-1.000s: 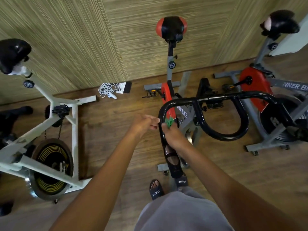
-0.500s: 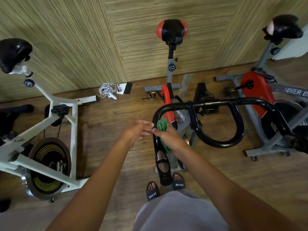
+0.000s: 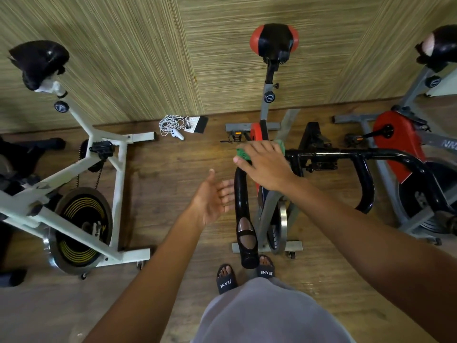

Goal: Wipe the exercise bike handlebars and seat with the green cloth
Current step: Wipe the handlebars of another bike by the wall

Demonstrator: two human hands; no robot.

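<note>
Cloth (image 3: pixel 260 150), green and bunched, lay under the flat right hand (image 3: pixel 265 167) on the black handlebar (image 3: pixel 241 191) bend; left hand (image 3: pixel 212 198) hung open beside the handlebar

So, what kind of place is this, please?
Probably a small gym or home workout room. Three exercise bikes stand on a wooden floor along a woven-textured wall: a white-framed bike, a grey and red one with black handlebars, and another grey and red bike.

left hand (image 3: pixel 212 198) open, palm up, right hand (image 3: pixel 265 167) flat, fingers spread
</note>
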